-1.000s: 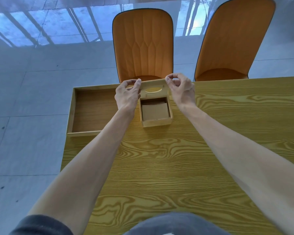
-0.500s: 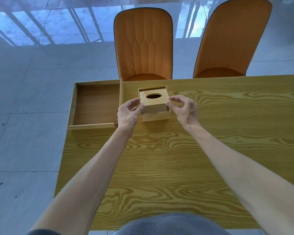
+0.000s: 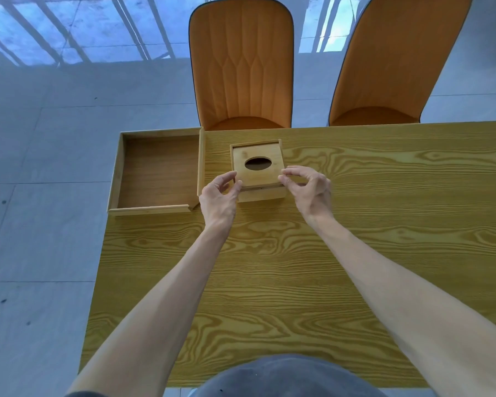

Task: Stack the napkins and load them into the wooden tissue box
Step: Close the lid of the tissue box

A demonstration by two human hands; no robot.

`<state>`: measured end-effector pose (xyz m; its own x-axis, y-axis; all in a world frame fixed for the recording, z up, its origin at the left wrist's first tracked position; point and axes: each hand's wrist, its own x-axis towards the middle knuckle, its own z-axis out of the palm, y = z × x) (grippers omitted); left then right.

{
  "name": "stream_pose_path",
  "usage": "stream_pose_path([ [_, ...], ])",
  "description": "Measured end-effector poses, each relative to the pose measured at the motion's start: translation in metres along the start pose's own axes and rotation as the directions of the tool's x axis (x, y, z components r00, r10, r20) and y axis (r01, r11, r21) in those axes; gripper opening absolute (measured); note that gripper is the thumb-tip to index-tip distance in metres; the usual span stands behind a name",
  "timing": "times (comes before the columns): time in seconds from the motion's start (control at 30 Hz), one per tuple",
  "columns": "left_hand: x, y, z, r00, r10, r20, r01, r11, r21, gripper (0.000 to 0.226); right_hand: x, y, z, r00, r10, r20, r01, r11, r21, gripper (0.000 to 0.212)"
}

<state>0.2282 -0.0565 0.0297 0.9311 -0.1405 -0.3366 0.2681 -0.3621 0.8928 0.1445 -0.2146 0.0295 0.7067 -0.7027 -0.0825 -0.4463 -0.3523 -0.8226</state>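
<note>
A wooden tissue box (image 3: pixel 259 193) sits near the far edge of a yellow wood-grain surface (image 3: pixel 269 282), beside an empty wooden tray (image 3: pixel 158 173). The left hand (image 3: pixel 219 197) and right hand (image 3: pixel 308 190) pinch the near corners of its sliding lid (image 3: pixel 257 164), fingers curled. Napkins inside cannot be seen

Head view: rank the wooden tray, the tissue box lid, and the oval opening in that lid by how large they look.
1. wooden tray, clearly largest.
2. tissue box lid, noticeably smaller than the tray.
3. oval opening, smallest, sitting within the lid.
All three lie at a similar distance from the camera, so the order is dependable.
</note>
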Motion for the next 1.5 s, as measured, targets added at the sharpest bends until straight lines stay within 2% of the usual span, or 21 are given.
stream_pose_path([
  [0.17,0.007,-0.004,0.003,0.999,-0.047,-0.013,0.047,0.999,0.012,0.042,0.004,0.002,0.004,0.997,0.043,0.064,-0.046,0.998,0.043,0.04],
  [0.47,0.015,-0.012,0.004,0.988,-0.152,0.018,0.153,0.986,-0.067,0.043,0.009,0.012,0.011,0.975,0.191,0.112,-0.204,0.971,0.121,0.048],
  [0.67,0.02,-0.009,0.005,0.99,-0.141,0.019,0.142,0.99,-0.025,0.04,0.006,0.012,0.016,0.963,0.248,0.105,-0.262,0.952,0.157,0.052],
  [0.8,0.02,-0.01,0.001,0.992,-0.117,0.045,0.116,0.993,0.031,0.039,0.007,0.008,0.016,0.961,0.254,0.111,-0.266,0.957,0.118,0.05],
  [1.03,0.019,0.003,-0.012,0.984,-0.075,0.165,0.032,0.968,0.249,0.044,0.005,-0.007,0.005,0.955,0.24,0.174,-0.24,0.971,-0.021,0.047],
  [1.17,0.022,0.024,-0.025,0.931,-0.169,0.323,0.011,0.898,0.439,0.05,0.0,-0.023,-0.008,0.947,0.24,0.213,-0.219,0.968,-0.12,0.044],
  [1.3,0.019,0.052,-0.037,0.879,-0.187,0.438,-0.113,0.811,0.575,0.052,-0.004,-0.043,-0.026,0.932,0.234,0.278,-0.161,0.951,-0.263,0.039],
  [1.5,0.007,0.109,-0.044,0.83,-0.085,0.551,-0.356,0.679,0.642,0.051,-0.009,-0.087,-0.054,0.904,0.179,0.388,0.034,0.875,-0.483,0.044],
])
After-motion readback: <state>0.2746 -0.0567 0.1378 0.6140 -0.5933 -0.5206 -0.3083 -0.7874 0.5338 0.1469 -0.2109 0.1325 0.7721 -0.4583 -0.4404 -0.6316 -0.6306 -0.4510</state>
